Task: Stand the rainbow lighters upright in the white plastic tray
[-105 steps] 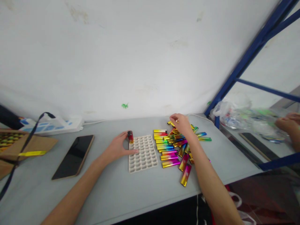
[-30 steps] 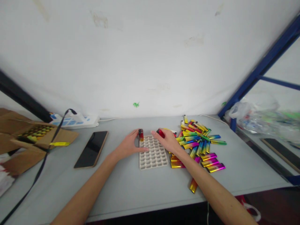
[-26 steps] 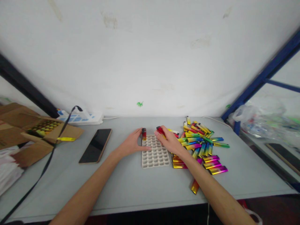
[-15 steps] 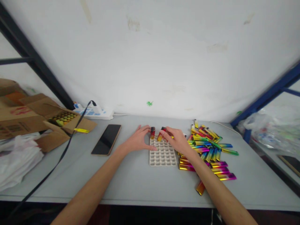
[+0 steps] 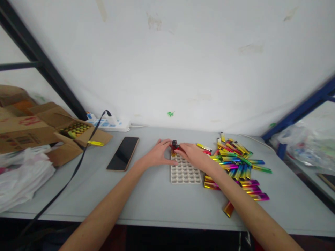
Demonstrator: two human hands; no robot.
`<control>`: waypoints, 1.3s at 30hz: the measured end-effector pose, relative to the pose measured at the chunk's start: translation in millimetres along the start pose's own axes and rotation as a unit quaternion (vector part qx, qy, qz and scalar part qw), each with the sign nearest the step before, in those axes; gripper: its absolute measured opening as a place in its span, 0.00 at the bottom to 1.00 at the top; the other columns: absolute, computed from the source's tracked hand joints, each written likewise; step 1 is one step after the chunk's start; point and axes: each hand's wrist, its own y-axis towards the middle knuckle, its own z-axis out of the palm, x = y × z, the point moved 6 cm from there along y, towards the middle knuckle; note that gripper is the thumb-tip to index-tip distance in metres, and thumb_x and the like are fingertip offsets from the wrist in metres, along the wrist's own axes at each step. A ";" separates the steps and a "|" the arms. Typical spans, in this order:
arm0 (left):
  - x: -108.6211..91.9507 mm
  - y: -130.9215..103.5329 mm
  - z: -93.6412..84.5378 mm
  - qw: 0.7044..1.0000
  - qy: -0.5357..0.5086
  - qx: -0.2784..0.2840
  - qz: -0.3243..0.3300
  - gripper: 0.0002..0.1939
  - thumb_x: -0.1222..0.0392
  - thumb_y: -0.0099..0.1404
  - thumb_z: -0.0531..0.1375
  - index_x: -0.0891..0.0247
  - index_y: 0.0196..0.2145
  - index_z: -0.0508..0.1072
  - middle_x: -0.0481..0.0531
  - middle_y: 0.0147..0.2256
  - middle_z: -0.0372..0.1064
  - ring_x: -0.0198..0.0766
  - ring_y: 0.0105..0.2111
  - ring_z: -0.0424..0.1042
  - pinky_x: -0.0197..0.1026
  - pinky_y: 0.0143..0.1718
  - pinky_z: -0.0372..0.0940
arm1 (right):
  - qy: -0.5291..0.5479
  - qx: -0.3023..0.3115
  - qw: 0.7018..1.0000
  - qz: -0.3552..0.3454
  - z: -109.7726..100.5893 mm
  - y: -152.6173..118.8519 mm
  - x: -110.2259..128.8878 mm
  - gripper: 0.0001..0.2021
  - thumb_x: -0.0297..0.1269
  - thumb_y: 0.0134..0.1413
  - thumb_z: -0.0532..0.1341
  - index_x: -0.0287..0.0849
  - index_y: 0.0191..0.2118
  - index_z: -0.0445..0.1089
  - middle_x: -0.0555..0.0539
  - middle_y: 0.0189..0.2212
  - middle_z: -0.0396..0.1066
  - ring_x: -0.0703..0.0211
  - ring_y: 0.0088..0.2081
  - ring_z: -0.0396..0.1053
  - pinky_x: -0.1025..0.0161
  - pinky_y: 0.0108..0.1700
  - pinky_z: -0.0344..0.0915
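Note:
A pale tray with rows of small holes (image 5: pixel 186 176) lies on the table in front of me. Red-and-yellow lighters with black tops (image 5: pixel 173 147) stand at its far left corner. My left hand (image 5: pixel 157 154) curves round that corner, thumb and fingers apart, its fingertips touching or just beside the lighters. Between the thumb and fingers of my right hand (image 5: pixel 195 155) is a red lighter (image 5: pixel 177 147), brought close against the standing one; the fingers partly hide it. To the right of the tray is a loose pile of shiny, many-coloured lighters (image 5: pixel 239 160).
A phone (image 5: pixel 123 154) lies left of my left hand. Further left are an open cardboard box (image 5: pixel 57 134), a white plastic bag (image 5: pixel 23 177), a white power strip (image 5: pixel 112 124) and a black strap (image 5: pixel 78 164). A blue post (image 5: pixel 282 139) stands at the right.
My right hand has moved left with its lighter, which was tilted and apart and is now close to the standing one. The whole view has shifted slightly.

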 end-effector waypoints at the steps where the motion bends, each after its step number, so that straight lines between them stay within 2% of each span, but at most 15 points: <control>1: -0.1 0.1 -0.2 1.000 -0.001 0.000 0.001 0.45 0.28 0.50 0.73 0.57 0.57 0.74 0.63 0.67 0.67 0.60 0.70 0.62 0.62 0.76 0.44 | -0.020 0.003 1.000 -0.014 0.6 3.3 3.0 0.11 0.38 0.76 0.58 0.38 0.47 0.75 0.37 0.42 0.80 0.49 0.43 0.78 0.59 0.45 0.66; 5: -1.3 1.2 -1.7 1.000 0.000 0.004 -0.003 0.47 0.29 0.50 0.74 0.58 0.60 0.73 0.65 0.66 0.67 0.62 0.69 0.63 0.63 0.75 0.44 | -0.044 0.040 0.998 -0.028 6.5 12.9 7.4 0.13 0.39 0.77 0.57 0.36 0.51 0.74 0.36 0.44 0.80 0.50 0.42 0.77 0.59 0.44 0.64; 8: -2.0 2.5 -3.2 1.000 0.004 0.006 -0.008 0.48 0.30 0.50 0.74 0.59 0.61 0.73 0.65 0.67 0.67 0.63 0.69 0.63 0.63 0.75 0.46 | -0.024 0.056 0.998 0.001 4.2 11.1 5.9 0.15 0.43 0.77 0.56 0.37 0.48 0.76 0.38 0.39 0.80 0.52 0.38 0.76 0.61 0.40 0.62; 11: -3.1 4.0 -4.5 1.000 0.010 0.010 -0.006 0.47 0.30 0.50 0.74 0.61 0.58 0.74 0.67 0.66 0.68 0.62 0.68 0.64 0.62 0.74 0.49 | 0.036 0.041 0.998 0.017 -4.9 2.2 2.0 0.16 0.47 0.75 0.60 0.39 0.41 0.76 0.44 0.33 0.79 0.56 0.34 0.74 0.63 0.37 0.59; 13: -3.2 4.7 -5.3 1.000 0.018 0.014 -0.010 0.46 0.28 0.50 0.72 0.62 0.57 0.74 0.67 0.66 0.67 0.63 0.68 0.64 0.64 0.74 0.49 | 0.082 0.019 0.996 0.025 -12.0 -5.4 -8.7 0.16 0.48 0.74 0.61 0.40 0.40 0.76 0.47 0.30 0.77 0.59 0.32 0.72 0.64 0.36 0.59; 16: -1.3 5.0 -5.8 0.999 0.026 0.023 -0.029 0.49 0.26 0.50 0.71 0.62 0.59 0.73 0.68 0.68 0.65 0.64 0.69 0.62 0.65 0.74 0.50 | 0.078 -0.040 0.994 0.069 -26.1 -19.7 -49.3 0.13 0.44 0.74 0.61 0.40 0.40 0.76 0.47 0.31 0.77 0.59 0.32 0.72 0.64 0.39 0.62; 18: 0.5 5.1 -5.8 0.999 0.026 0.025 -0.037 0.50 0.26 0.50 0.71 0.62 0.61 0.73 0.68 0.68 0.65 0.64 0.69 0.63 0.63 0.73 0.54 | 0.013 -0.095 0.985 0.141 -40.5 -34.8 -91.6 0.11 0.40 0.73 0.62 0.40 0.40 0.76 0.44 0.35 0.79 0.56 0.37 0.73 0.62 0.44 0.64; 20: 3.0 5.4 -5.7 0.998 0.030 0.024 -0.045 0.52 0.25 0.48 0.71 0.62 0.61 0.73 0.68 0.69 0.65 0.65 0.69 0.63 0.63 0.72 0.55 | -0.068 -0.140 0.959 0.237 -56.5 -56.4 -135.6 0.08 0.35 0.71 0.61 0.40 0.42 0.77 0.41 0.40 0.79 0.53 0.44 0.74 0.60 0.50 0.65; 22: 5.0 6.0 -5.8 0.998 0.032 0.022 -0.050 0.52 0.25 0.47 0.71 0.61 0.61 0.73 0.68 0.69 0.64 0.65 0.70 0.62 0.63 0.72 0.56 | -0.095 -0.154 0.942 0.281 -66.4 -77.7 -167.5 0.07 0.31 0.68 0.62 0.37 0.45 0.78 0.35 0.44 0.78 0.48 0.48 0.73 0.56 0.53 0.64; 24: 5.0 6.4 -6.1 0.998 0.030 0.019 -0.047 0.52 0.25 0.47 0.72 0.62 0.60 0.73 0.68 0.69 0.64 0.65 0.69 0.63 0.63 0.72 0.57 | -0.098 -0.143 0.939 0.296 -68.5 -94.9 -186.0 0.08 0.33 0.67 0.63 0.36 0.43 0.79 0.35 0.43 0.79 0.46 0.46 0.73 0.55 0.52 0.64; 26: 3.2 6.3 -7.0 0.999 0.024 0.016 -0.039 0.50 0.27 0.48 0.72 0.62 0.60 0.73 0.67 0.68 0.65 0.64 0.68 0.64 0.62 0.71 0.58 | -0.091 -0.122 0.944 0.293 -65.1 -106.1 -192.9 0.10 0.37 0.68 0.63 0.38 0.39 0.81 0.37 0.39 0.80 0.47 0.44 0.74 0.55 0.50 0.65; 30: 0.5 5.4 -9.8 0.999 0.020 0.007 -0.038 0.48 0.28 0.49 0.73 0.60 0.60 0.73 0.65 0.67 0.67 0.63 0.68 0.66 0.61 0.70 0.60 | -0.059 -0.094 0.961 0.252 -58.4 -113.9 -190.0 0.14 0.42 0.69 0.63 0.41 0.36 0.82 0.41 0.37 0.81 0.49 0.41 0.75 0.56 0.49 0.65; 35: 1.0 6.1 -9.2 0.999 0.023 0.014 -0.039 0.49 0.28 0.49 0.72 0.61 0.60 0.72 0.65 0.67 0.66 0.63 0.68 0.65 0.63 0.71 0.60 | -0.012 -0.106 0.976 0.188 -59.7 -118.9 -187.0 0.15 0.48 0.67 0.65 0.44 0.36 0.82 0.41 0.39 0.81 0.46 0.47 0.74 0.54 0.52 0.66; 39: 2.0 7.1 -10.5 0.999 0.021 0.002 -0.030 0.47 0.28 0.48 0.73 0.59 0.57 0.73 0.64 0.66 0.68 0.64 0.66 0.67 0.64 0.69 0.62 | -0.021 -0.141 0.969 0.201 -63.8 -119.6 -185.0 0.15 0.50 0.63 0.68 0.44 0.32 0.79 0.40 0.37 0.80 0.44 0.46 0.75 0.52 0.51 0.67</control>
